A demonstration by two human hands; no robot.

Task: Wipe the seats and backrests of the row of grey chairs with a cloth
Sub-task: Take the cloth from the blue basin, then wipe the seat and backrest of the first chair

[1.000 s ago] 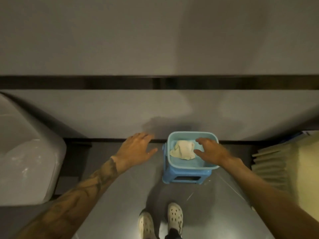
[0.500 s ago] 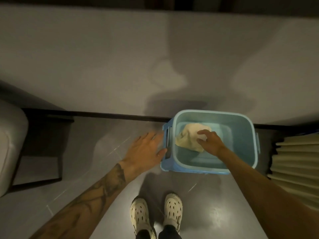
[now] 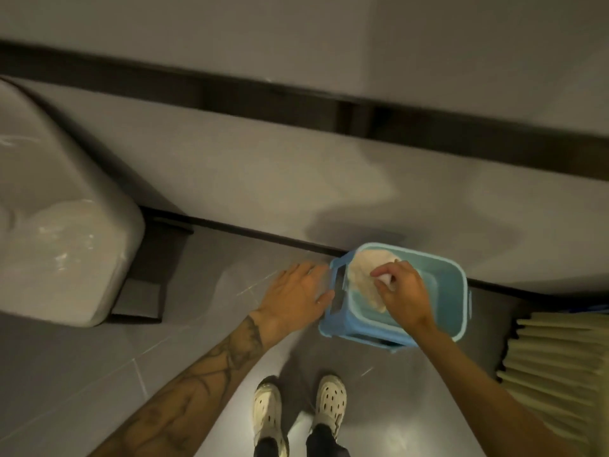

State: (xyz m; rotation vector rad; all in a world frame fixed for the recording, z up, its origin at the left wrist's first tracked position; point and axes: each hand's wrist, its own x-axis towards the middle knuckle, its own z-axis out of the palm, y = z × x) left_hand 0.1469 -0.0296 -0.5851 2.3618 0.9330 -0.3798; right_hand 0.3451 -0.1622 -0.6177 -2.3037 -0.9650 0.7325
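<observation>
Right hand point(image 3: 403, 293) pinching crumpled cream cloth point(image 3: 364, 278) inside light-blue plastic basin point(image 3: 454, 291) on blue stool point(image 3: 359, 334), likely lifting it out for wiping. Left hand point(image 3: 296, 293) spread flat, empty, steadying the basin's side.

arms: bare, sleeveless | left forearm point(image 3: 211, 371): dark line tattoos | shoes point(image 3: 331, 404): cream perforated clogs | trousers: dark
</observation>
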